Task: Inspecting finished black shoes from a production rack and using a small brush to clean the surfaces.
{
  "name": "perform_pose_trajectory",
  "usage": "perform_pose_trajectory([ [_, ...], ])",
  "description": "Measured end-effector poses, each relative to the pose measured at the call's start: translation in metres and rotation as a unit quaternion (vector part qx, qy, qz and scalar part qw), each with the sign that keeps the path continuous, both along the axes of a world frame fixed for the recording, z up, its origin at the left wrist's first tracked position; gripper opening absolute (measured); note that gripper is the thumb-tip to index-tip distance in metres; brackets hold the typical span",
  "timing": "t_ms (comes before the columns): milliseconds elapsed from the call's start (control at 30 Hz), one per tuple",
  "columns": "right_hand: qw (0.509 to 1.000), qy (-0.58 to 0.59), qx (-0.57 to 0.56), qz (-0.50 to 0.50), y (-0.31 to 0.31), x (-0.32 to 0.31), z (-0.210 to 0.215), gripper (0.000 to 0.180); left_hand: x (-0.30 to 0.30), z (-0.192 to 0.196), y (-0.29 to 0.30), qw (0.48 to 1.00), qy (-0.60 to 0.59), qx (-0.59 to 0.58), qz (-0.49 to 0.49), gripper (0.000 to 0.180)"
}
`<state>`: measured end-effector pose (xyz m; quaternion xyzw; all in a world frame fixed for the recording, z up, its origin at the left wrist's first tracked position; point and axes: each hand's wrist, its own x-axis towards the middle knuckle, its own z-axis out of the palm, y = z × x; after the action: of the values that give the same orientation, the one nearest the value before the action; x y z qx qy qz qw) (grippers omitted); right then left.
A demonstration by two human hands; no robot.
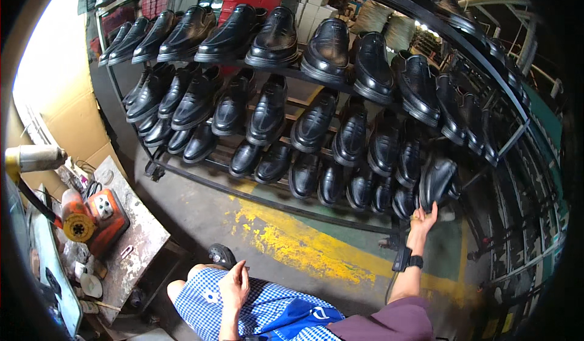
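Black shoe [438, 177] sits at the lower right of the rack [514, 139], long axis near upright with a slight lean, bottom end toward the person, gripped there by the right hand [421, 219]. Other shoes [383, 142] crowd its left. Kinda shiny leather. Left hand [234, 286]'s half curled, can't tell if it's holding anything.

Daylight's pouring in from the left, blown to pure white beside the cardboard sheet [76, 125] (ouch, my eyes). Black leather loafers [272, 36] catch glossy glints, the right side's pretty murky, and the shoe rack [514, 139] bows toward the blacked-out rim.
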<state>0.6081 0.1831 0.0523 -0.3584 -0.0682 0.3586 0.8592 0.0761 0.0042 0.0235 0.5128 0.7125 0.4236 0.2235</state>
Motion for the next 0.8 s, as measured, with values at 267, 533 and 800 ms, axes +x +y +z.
perform_pose_trajectory([
  [267,0.963,0.087,0.104,0.232,-0.076,-0.061,-0.079,0.061,-0.001,-0.002,-0.003,1.0,0.024,-0.002,-0.003,0.021],
  [533,0.86,0.077,0.196,0.465,-0.06,-0.185,-0.064,0.033,-0.009,-0.024,-0.007,0.993,-0.117,0.02,-0.009,0.022],
  [800,0.77,0.054,-0.034,0.635,-0.09,-0.301,-0.051,0.056,-0.029,0.009,-0.02,0.811,-0.552,0.18,0.072,0.066],
])
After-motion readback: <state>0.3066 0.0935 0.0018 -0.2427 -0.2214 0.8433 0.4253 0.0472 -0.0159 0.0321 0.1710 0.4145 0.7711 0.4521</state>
